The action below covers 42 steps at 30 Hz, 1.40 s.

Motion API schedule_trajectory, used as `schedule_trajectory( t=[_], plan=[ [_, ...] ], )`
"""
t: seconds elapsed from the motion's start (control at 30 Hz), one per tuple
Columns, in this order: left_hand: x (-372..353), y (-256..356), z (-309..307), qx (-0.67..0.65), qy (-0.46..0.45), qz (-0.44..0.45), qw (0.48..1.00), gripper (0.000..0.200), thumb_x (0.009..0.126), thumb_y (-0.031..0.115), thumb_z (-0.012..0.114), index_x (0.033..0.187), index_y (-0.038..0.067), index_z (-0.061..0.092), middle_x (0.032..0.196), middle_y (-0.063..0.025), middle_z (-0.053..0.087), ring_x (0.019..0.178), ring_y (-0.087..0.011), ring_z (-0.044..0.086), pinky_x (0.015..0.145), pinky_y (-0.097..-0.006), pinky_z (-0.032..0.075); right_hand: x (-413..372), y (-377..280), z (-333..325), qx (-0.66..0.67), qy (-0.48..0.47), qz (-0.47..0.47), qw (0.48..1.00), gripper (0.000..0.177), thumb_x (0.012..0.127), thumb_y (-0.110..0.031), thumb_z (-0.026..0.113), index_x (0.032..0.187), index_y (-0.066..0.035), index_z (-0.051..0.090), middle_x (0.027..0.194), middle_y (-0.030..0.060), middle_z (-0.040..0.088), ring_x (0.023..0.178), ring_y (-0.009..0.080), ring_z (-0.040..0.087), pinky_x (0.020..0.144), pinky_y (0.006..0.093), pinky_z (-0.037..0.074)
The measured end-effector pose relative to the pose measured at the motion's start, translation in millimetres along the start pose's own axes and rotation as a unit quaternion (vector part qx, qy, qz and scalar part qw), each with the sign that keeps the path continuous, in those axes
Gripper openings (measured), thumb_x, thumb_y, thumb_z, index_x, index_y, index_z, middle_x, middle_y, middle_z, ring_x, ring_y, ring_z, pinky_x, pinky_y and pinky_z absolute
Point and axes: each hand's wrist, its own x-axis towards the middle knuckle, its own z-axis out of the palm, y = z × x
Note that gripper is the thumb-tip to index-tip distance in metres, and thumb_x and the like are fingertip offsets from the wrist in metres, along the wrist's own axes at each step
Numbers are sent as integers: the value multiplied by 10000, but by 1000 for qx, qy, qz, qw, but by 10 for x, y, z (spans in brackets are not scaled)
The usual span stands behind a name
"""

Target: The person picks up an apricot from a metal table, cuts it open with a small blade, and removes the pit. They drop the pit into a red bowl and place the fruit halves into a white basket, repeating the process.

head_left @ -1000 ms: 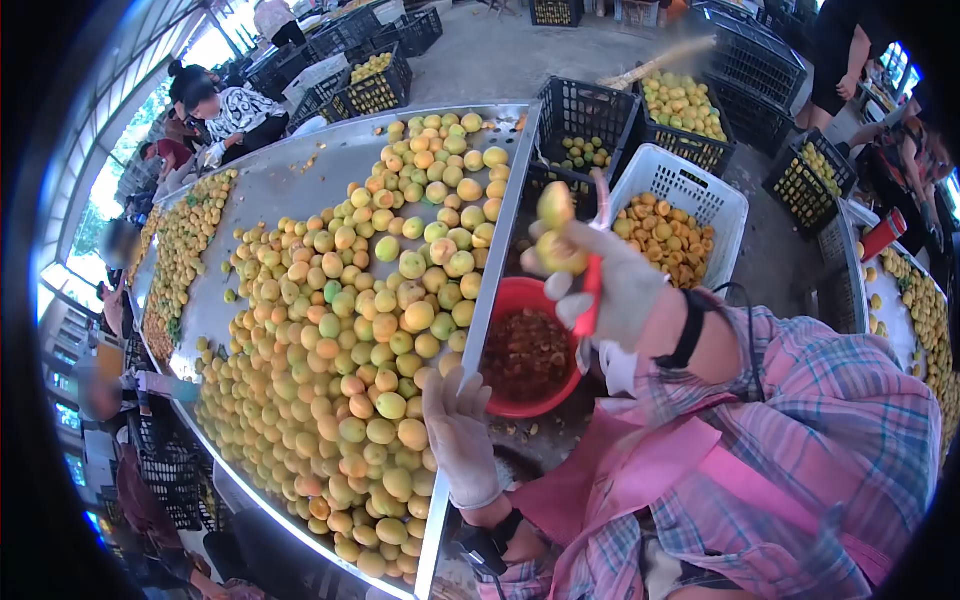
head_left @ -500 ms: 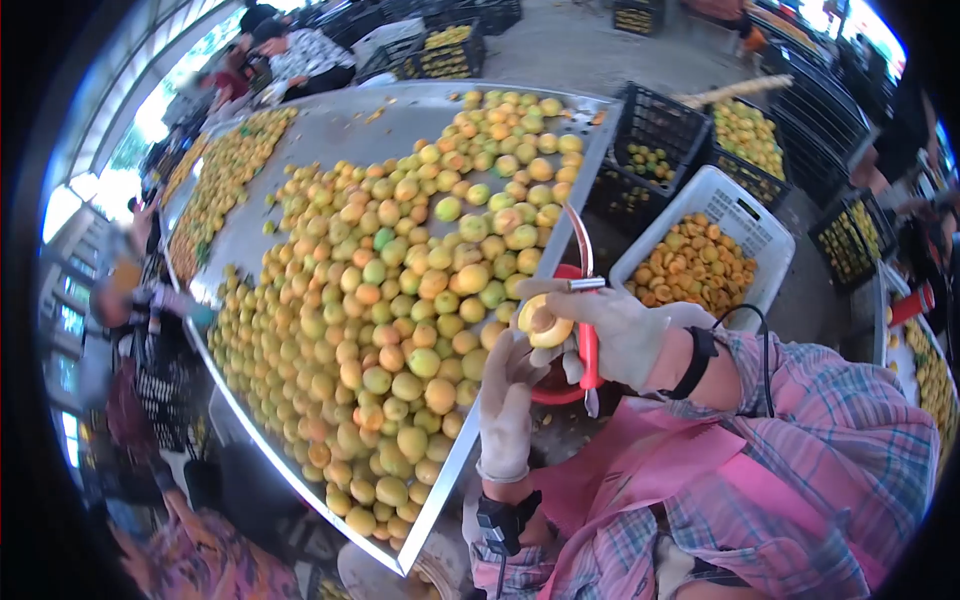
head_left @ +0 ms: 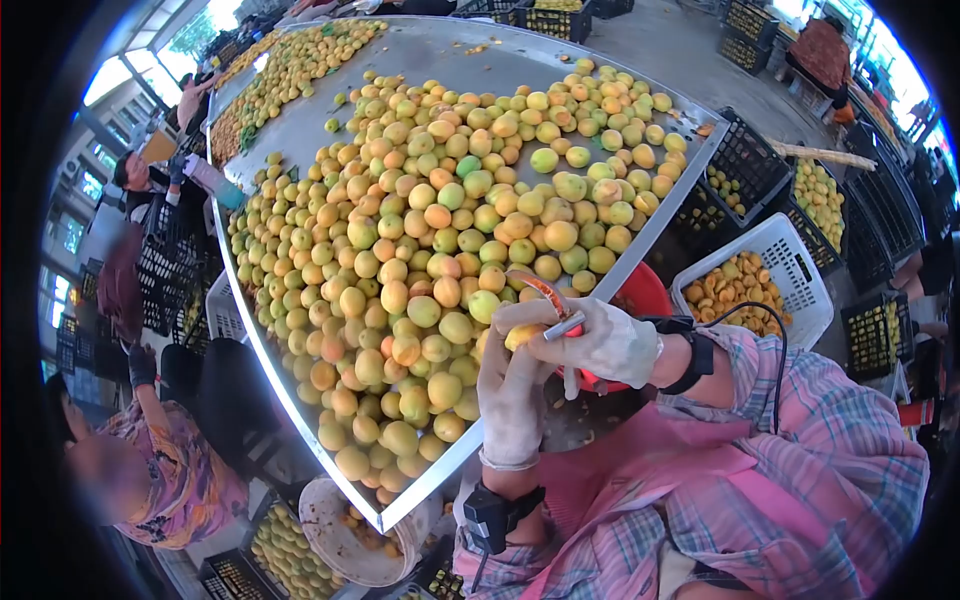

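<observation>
Both of my hands wear pale gloves and meet just over the table's near edge. My right hand [head_left: 605,345] grips a small knife [head_left: 552,300] with a red handle and a curved blade. A cut apricot [head_left: 522,335] is pinched between the two hands. My left hand [head_left: 510,390] comes up from below with its fingers closed against the fruit. Behind my right hand stands a red bowl [head_left: 640,292], mostly hidden. The metal table [head_left: 300,130] carries a big heap of yellow, orange and green apricots [head_left: 450,230].
A white crate [head_left: 800,290] of halved apricots stands right of the bowl, with black crates [head_left: 760,160] of fruit behind it. A white bucket [head_left: 340,545] sits under the table corner. A person in a patterned top [head_left: 160,470] and others work along the left side.
My left hand rose from the table edge to the fruit. My right hand came down from its raised position to meet it. The view swung left over the table.
</observation>
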Motion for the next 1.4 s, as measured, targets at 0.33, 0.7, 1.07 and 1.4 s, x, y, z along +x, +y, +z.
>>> schedule_trajectory(
  t=[0.33,0.7,1.07,1.4],
  plan=[
    [-6,-205,-70,-172,74,-90,978,530,924,123,599,1370,-42,366,1084,-84,565,877,-130,568,774,-258,487,4,-109,-386,29,127,-99,987,301,991,-213,452,1133,13,592,595,-5,541,469,90,494,505,233,407],
    [115,-354,220,62,80,-185,978,347,861,69,659,1168,14,507,928,-29,610,752,-75,575,655,-206,481,62,-41,-354,295,220,-192,910,270,1020,-201,441,1156,0,560,661,-11,420,525,105,409,496,269,392],
    [204,-547,302,129,103,-118,979,356,806,142,743,1081,-7,575,929,-30,629,823,-73,570,725,-227,485,124,289,-247,169,256,-326,894,199,961,-105,539,1092,30,603,727,14,568,598,115,545,526,256,453],
    [193,-593,241,191,97,-92,972,310,794,119,720,1047,-15,601,892,-42,641,830,-96,579,753,-255,483,225,249,-281,-4,258,-423,869,193,896,-158,675,1023,-14,656,916,-15,714,685,22,595,724,183,480]
  ],
)
